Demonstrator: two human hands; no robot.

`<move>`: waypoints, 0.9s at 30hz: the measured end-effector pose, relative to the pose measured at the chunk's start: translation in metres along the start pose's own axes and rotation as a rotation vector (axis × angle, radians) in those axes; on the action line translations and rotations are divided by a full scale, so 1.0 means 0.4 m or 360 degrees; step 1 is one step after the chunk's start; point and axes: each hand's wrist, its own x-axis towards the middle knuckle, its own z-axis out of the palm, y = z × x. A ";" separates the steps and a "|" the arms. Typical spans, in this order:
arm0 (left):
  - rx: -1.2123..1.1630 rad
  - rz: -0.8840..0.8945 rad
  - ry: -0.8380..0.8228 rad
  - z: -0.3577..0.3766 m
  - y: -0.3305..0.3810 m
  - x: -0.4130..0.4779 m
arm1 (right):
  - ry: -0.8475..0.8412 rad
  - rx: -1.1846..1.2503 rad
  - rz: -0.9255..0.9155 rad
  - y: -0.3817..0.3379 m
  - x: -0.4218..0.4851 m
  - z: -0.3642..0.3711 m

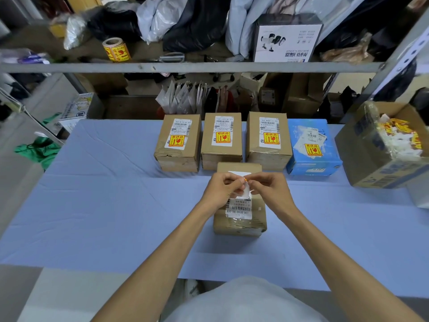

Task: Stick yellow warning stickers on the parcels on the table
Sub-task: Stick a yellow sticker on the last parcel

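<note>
Blue cloth covers the counter (116, 182) in front of you, with cluttered metal shelving behind it. At the far edge four parcels stand side by side: three brown parcels (222, 140) and, right of them, a blue parcel (312, 145), each already bearing a yellow sticker on its top face. Just in front of that row, nearer to you, sits the front parcel (240, 219), a brown box with a white shipping label facing up.

Your left grip (224, 187) and right grip (269, 189) meet directly above this box. Both are pinched on a yellow warning sticker (245, 180) with its white backing (only a small orange-yellow corner shows between your fingertips). I cannot tell which of them holds the sticker and which the backing. The sticker is held clear of the parcel top.

A sticker roll (116, 49) stands on the shelf at upper left, and an open carton (362, 156) of scraps sits at the counter's right end.
</note>
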 end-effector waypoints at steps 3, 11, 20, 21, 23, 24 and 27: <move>-0.0004 0.0003 0.0000 0.003 0.004 0.000 | 0.0000 0.0021 0.0010 -0.003 -0.003 -0.003; 0.0048 0.0042 0.0016 0.004 0.003 0.003 | 0.0020 0.0035 -0.0004 -0.011 -0.007 -0.010; 0.0073 0.0124 -0.0105 0.001 -0.006 0.009 | 0.0126 0.0023 0.0070 0.000 0.001 -0.012; 0.0085 0.0099 -0.0085 0.000 -0.009 0.010 | 0.0150 0.0037 0.0077 0.000 0.003 -0.011; 0.0068 0.0040 -0.0016 -0.001 -0.015 0.010 | 0.0210 0.0081 0.0093 -0.001 0.006 -0.008; 0.0041 0.0020 0.0003 0.000 -0.017 0.011 | 0.0230 0.0085 0.0099 -0.002 0.006 -0.006; -0.0075 -0.0031 -0.0062 0.008 -0.011 0.009 | 0.0191 0.0027 0.0064 -0.004 0.001 0.003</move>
